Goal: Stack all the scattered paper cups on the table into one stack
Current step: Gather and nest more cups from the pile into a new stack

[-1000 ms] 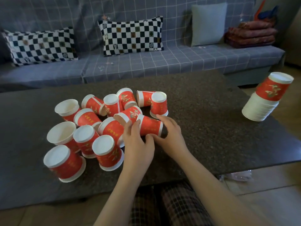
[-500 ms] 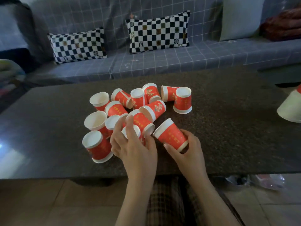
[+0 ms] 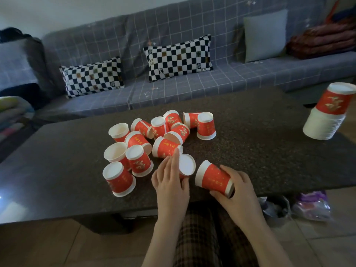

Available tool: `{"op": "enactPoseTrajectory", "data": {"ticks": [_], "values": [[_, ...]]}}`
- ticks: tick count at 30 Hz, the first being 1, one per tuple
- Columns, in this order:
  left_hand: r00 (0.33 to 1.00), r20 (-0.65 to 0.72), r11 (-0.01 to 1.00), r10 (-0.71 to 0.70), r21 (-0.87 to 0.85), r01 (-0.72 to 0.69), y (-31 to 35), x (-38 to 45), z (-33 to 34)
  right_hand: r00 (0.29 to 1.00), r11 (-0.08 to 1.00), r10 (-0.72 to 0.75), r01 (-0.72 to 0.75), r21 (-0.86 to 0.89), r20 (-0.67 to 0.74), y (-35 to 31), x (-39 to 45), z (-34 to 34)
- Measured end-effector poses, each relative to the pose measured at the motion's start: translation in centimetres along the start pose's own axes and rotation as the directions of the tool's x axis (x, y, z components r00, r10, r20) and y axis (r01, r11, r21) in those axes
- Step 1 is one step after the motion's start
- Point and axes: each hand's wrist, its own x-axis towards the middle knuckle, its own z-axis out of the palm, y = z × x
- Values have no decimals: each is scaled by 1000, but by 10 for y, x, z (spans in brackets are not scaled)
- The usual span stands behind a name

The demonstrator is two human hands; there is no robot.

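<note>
Both hands are now drawing back toward the near edge of the counter (image 3: 269, 155), each carrying a cup out of the pile. The right hand (image 3: 237, 189) is gripping a red cup (image 3: 212, 178) tilted on its side, white base pointing toward ten o'clock, its fingers (image 3: 230, 171) wrapping the rim end. The left hand (image 3: 170, 182) is curling its fingers (image 3: 174, 160) around a second cup (image 3: 185, 164), whose white base is facing up at the hand's two o'clock, just beside the first cup. The scattered cups (image 3: 138, 160) are lying at eleven o'clock from the hands, some upturned, some toppled. A tall leaning stack (image 3: 327, 116) is standing at the counter's right edge, around two o'clock.
</note>
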Motion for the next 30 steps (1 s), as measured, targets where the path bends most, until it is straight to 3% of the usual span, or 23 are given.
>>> {"op": "enactPoseTrajectory", "data": {"ticks": [2,4,7,9,11,14,18,23,25,27,28,30], "values": [[989,117,996,90,-14,-89,2,-4,1,1000,1000,-14,14,-16,-2,2,-2,-6],[975,204,996,89,-8,-89,-4,-5,1,1000,999,-22,23,-34,15,2,-4,-9],[953,286,969,-105,-186,163,-11,4,-4,999,999,-40,40,-33,11,2,-4,-8],[897,375,834,-233,-396,383,-11,15,-7,999,998,-47,47,-33,11,1,-4,-7],[855,438,717,-278,-498,488,-6,25,-8,999,998,-47,48,-32,19,0,-3,-6],[862,430,721,-267,-504,475,-1,34,-1,999,998,-47,47,-36,-1,-2,0,-3],[874,410,813,-261,-395,428,7,46,8,1000,999,-9,8,-43,-23,-3,6,1],[821,538,718,-193,-493,492,27,48,2,998,1000,-9,9,-1,-54,-6,22,7],[870,431,790,-239,-434,432,22,51,5,999,1000,-13,13,-3,-46,-9,29,11],[941,152,914,-303,-235,332,7,60,11,998,999,-35,33,-25,-54,-10,36,14],[948,48,939,-315,-133,318,0,67,12,997,998,-45,42,-40,-61,-10,39,15],[933,-19,933,-360,-25,359,-9,81,12,996,996,-48,43,-74,-69,-10,44,18]]}}
